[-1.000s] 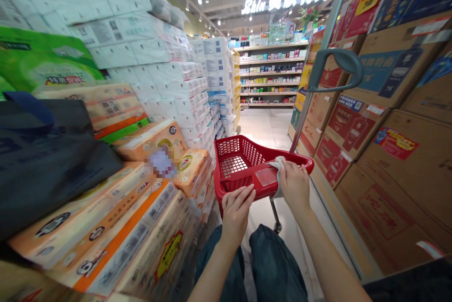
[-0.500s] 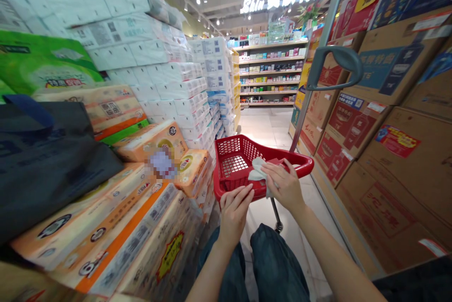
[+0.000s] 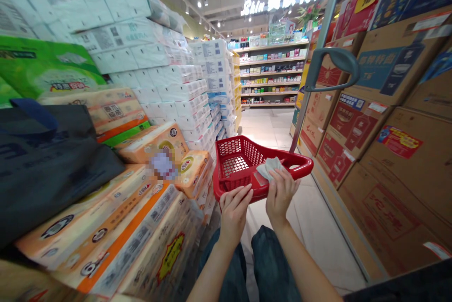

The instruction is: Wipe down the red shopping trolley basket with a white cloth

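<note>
A red plastic shopping basket (image 3: 240,180) on a thin metal leg is right in front of my knees, its inside showing a perforated floor and walls. My left hand (image 3: 233,208) grips its near rim, fingers on top and thumb hidden. On the flat red part near the right end, my right hand (image 3: 281,193) presses a pale grey-white cloth (image 3: 269,168). The cloth sticks out past the fingertips, crumpled. Both hands are close together on the same side of the basket.
Stacked tissue packs (image 3: 134,217) crowd the left, with a dark bag (image 3: 52,160) on them. Cardboard cartons (image 3: 391,198) line the right behind a metal post with a grey handle (image 3: 335,69). Ahead, a tiled aisle (image 3: 266,125) leads to stocked shelves (image 3: 270,76).
My right hand and the cloth have shifted over the rim, the cloth now lying farther right and the wrist turned more upright. My left hand stays on the near rim.
</note>
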Action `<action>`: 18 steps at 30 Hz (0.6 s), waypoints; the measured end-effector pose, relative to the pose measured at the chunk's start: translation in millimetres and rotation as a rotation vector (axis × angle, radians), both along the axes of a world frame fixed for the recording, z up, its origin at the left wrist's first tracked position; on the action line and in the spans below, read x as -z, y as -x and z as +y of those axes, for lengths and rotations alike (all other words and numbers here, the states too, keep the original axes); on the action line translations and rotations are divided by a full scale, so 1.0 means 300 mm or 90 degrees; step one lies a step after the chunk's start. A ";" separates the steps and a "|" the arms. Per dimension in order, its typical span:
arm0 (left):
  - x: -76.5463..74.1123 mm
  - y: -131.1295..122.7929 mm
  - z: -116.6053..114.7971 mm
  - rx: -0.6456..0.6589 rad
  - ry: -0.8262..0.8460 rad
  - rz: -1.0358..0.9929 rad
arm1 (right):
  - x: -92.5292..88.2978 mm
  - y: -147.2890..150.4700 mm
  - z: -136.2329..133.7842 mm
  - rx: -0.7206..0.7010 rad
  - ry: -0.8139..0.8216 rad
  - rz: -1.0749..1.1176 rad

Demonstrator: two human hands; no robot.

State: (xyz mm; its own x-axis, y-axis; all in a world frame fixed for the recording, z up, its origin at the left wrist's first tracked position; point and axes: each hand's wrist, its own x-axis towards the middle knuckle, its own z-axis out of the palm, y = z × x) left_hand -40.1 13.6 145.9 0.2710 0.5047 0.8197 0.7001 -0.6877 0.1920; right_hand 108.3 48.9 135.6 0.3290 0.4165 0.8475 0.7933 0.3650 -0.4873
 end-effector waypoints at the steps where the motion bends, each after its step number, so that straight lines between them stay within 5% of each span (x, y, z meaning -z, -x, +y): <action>1: 0.001 0.002 0.001 0.000 0.002 -0.002 | 0.009 0.039 -0.018 -0.021 0.002 -0.023; 6: 0.001 0.010 0.000 0.004 0.007 -0.017 | 0.066 0.087 -0.047 -0.075 -0.013 -0.175; 11: -0.004 0.027 -0.005 0.022 0.037 0.026 | 0.106 -0.132 0.026 -0.048 -0.090 -0.308; 15: -0.003 0.026 -0.003 0.027 0.039 0.020 | 0.106 -0.318 0.078 0.013 -0.046 -0.221; 18: 0.001 0.013 -0.003 0.024 0.032 0.007 | 0.092 -0.348 0.086 0.058 -0.022 -0.103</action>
State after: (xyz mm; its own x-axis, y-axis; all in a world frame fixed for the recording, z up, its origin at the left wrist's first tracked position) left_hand -44.1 12.6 145.8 0.2995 0.5344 0.7904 0.6765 -0.7031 0.2190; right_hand 212.8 74.7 108.1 0.2213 0.3606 0.9061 0.8909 0.3032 -0.3383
